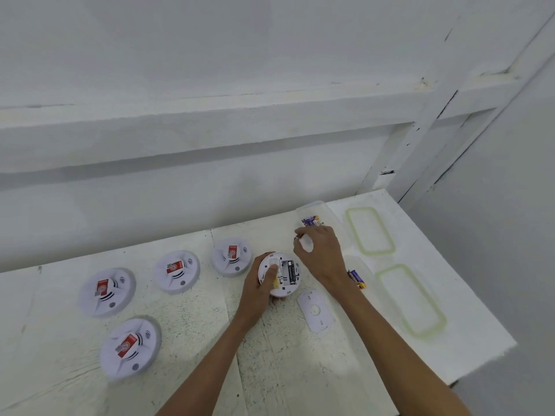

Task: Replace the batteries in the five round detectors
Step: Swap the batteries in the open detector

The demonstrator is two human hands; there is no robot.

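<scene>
I have the open detector [280,274] near the middle of the white table [450,340], turned back-side up so its battery bay shows. My left hand [262,288] grips it from the near-left side, the thumb laid across its back and the other fingers curled under the rim. My right hand [319,253] sits just beyond and to the right of it, fingers curled toward the near end of the clear box [321,219] that holds batteries [310,220]; the fingertips look pinched together, but I cannot tell whether they hold anything.

Just beside the detector on the near-right lies its loose back plate [316,310], flat on the table. A second clear box with a battery [357,279] in it sits behind my right wrist. Two green-edged lids [369,231] [410,300] lie further right.

The four other detectors [232,256] [177,271] [107,291] [130,348] rest face up to the left, each with a red label, well apart from both hands.
</scene>
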